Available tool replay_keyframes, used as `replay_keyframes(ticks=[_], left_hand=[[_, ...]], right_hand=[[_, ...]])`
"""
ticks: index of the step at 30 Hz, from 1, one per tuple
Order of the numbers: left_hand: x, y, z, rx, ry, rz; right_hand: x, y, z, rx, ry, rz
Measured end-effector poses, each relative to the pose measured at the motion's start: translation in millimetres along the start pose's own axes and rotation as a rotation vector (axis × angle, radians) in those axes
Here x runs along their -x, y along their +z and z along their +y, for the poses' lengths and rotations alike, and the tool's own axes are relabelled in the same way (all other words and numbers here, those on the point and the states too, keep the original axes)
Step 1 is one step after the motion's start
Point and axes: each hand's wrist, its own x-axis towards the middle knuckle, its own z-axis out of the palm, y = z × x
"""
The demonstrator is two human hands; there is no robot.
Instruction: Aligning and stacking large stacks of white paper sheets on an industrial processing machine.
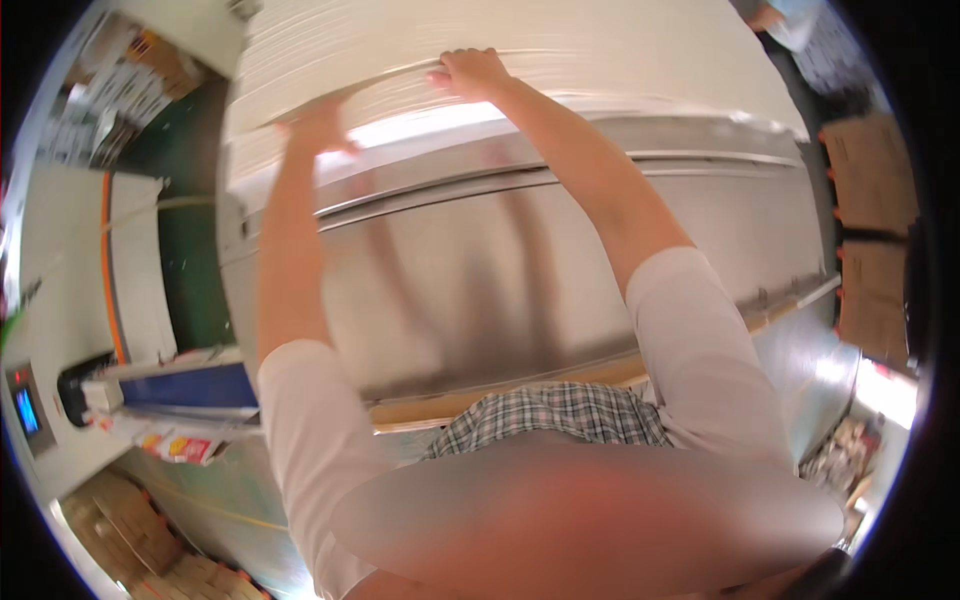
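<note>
A wide cream-white sheet (600, 35), thin and wrinkled, lies in a layer over the far part of a shiny metal worktable (450, 280). At its near edge my right hand (475, 75) has its fingers curled over a fold, closed on the sheet. My left hand (318, 128) is farther left on the same edge, smeared by motion. Its thumb sticks out to the side, while its other fingers are hard to make out. Between the two hands the edge looks raised, with a dark line beneath it. Both arms reach forward over the table.
A metal rail (700, 160) crosses the table. Cardboard boxes (875, 180) stand at the right, others (120, 530) at the lower left. A machine panel with a small screen (28, 410) is at the left. Part of another person (790, 20) shows at the upper right.
</note>
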Motion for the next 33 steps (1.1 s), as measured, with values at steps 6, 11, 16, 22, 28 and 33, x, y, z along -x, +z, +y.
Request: replay_keyframes(ticks=[6, 11, 16, 22, 28, 33], left_hand=[[-0.8, -47.6, 96.7, -0.182, -0.317, -0.314], [-7.3, -25.8, 84.5, -0.326, -0.553, -0.436], [-11.8, -20.9, 79.5, -0.346, -0.584, -0.457], [-2.5, 20.7, -5.6, -0.275, -0.399, -0.291], [18.8, 27.7, -22.8, -0.099, -0.311, -0.052], [26.6, 33.9, -27.3, -0.103, -0.241, 0.176]], right_hand=[[91.2, -40.4, 238.1, 0.004, 0.205, -0.234], [166.5, -92.6, 377.5, 0.160, 0.226, -0.308], [218.5, -145.4, 494.8, 0.300, 0.291, -0.542], [283.8, -161.4, 653.4, 0.290, 0.021, -0.307], [286.8, -147.5, 654.8, 0.332, 0.655, -0.285], [289.1, -149.7, 633.6, 0.196, 0.708, -0.072]])
